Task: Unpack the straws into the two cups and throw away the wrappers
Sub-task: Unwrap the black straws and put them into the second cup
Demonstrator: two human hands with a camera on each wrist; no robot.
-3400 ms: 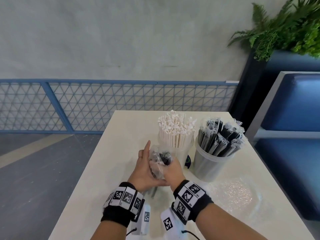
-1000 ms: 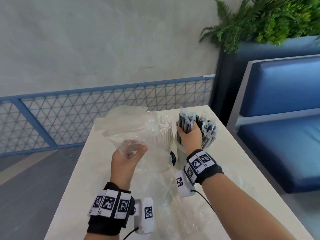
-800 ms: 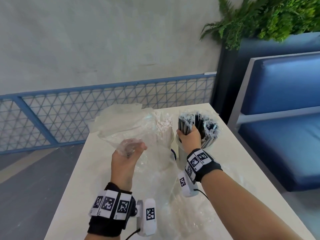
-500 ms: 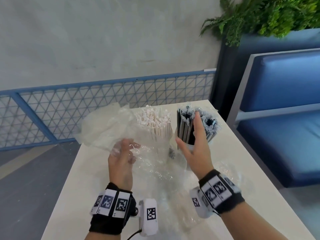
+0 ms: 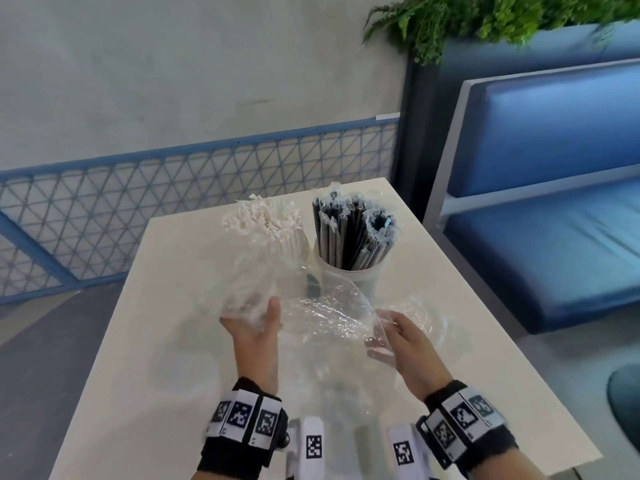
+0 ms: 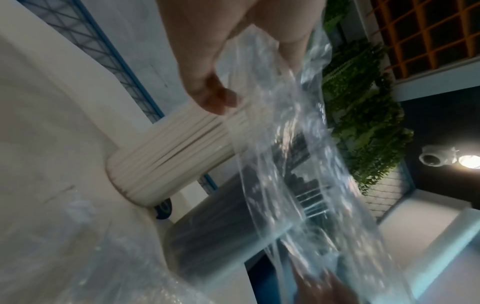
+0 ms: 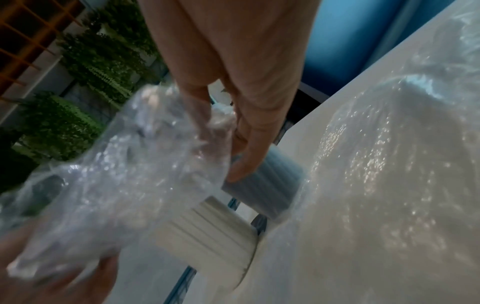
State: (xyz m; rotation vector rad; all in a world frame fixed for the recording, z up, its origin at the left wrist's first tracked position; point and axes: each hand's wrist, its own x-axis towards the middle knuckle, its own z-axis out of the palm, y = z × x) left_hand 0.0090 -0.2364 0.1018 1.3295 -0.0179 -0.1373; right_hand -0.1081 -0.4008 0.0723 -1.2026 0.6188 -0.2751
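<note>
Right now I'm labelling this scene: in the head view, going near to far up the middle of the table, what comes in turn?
Left hand → clear plastic wrapper → cup of black straws → far table edge → blue mesh railing.

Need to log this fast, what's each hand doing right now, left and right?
Left hand: holding the clear plastic wrapper.
Right hand: gripping the other end of the same wrapper.
</note>
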